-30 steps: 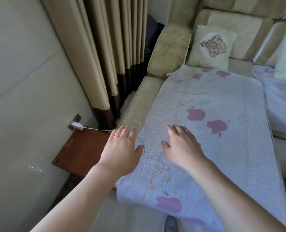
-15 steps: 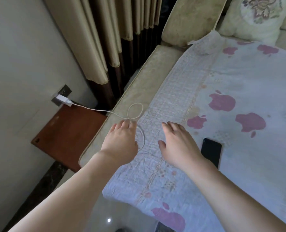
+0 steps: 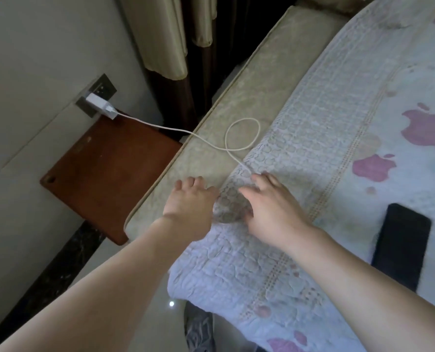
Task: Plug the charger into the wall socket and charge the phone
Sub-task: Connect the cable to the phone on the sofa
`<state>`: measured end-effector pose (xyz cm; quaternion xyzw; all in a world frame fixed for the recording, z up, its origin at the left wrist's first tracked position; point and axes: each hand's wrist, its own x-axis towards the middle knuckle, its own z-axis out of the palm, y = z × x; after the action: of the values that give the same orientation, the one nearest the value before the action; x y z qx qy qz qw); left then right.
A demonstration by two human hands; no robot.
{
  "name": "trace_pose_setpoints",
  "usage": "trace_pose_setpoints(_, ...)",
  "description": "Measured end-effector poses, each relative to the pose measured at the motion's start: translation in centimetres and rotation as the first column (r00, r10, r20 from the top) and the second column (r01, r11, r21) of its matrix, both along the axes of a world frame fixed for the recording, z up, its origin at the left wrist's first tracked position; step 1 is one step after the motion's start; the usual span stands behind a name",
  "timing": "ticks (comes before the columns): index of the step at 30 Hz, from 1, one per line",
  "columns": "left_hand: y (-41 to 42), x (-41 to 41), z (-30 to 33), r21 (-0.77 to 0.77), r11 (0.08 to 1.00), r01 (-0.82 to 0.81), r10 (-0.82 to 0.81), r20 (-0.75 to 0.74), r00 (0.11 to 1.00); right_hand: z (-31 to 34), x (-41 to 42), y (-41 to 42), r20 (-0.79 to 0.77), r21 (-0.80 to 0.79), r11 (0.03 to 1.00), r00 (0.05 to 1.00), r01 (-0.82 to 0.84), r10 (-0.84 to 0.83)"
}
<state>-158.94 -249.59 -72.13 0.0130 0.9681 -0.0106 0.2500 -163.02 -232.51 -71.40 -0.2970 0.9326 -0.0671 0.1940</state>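
Compared with half a second ago, both hands have reached further along the sofa edge, and the right hand has moved off the phone, which now lies well to its right. Phone: face-down or dark, flat on the quilted cover, untouched. Right hand: fingers extended and relaxed, tips at the point where the white cable passes under them; whether it pinches the cable cannot be told. Left hand: fingers straight, holding nothing, resting beside it on the cushion edge. Beyond the hands the cable loops once, then runs left to the charger, already seated in the wall socket. Step in hand, as judged: finding the cable's free end. Next move calls for gripping the connector and bringing it to the phone's port.
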Motion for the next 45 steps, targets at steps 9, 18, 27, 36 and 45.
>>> trace_pose_setpoints(9, -1.1, 1.3, -2.8, 0.099, 0.993, -0.057, 0.079, -0.234, 0.969, -3.3, 1.7, -0.4, -0.041, -0.062, 0.992, 0.993, -0.110, 0.107)
trace_pose_setpoints(18, 0.2, 1.3, 1.3, 0.278, 0.959, -0.052, 0.206, -0.558, 0.804, -0.3, 2.5, 0.8, 0.012, -0.218, 0.975, 0.999, 0.049, -0.048)
trace_pose_setpoints(27, 5.3, -0.6, 9.4, 0.890, -0.194, -0.413, 0.807, 0.384, 0.448, 6.5, 4.4, 3.4, 0.089, -0.523, 0.796, 0.948, 0.306, -0.306)
trace_pose_setpoints(36, 8.3, -4.3, 14.4, 0.930, -0.117, -0.347, 0.716, 0.321, 0.620, 9.8, 2.2, 6.7, 0.108, -0.473, 0.828, 0.952, 0.302, -0.286)
trace_pose_setpoints(45, 11.4, -3.1, 16.6, 0.926, -0.008, -0.377, 0.538, 0.322, 0.779, 14.3, -2.0, 12.0, 0.252, -0.573, 0.683, 0.890, 0.453, -0.380)
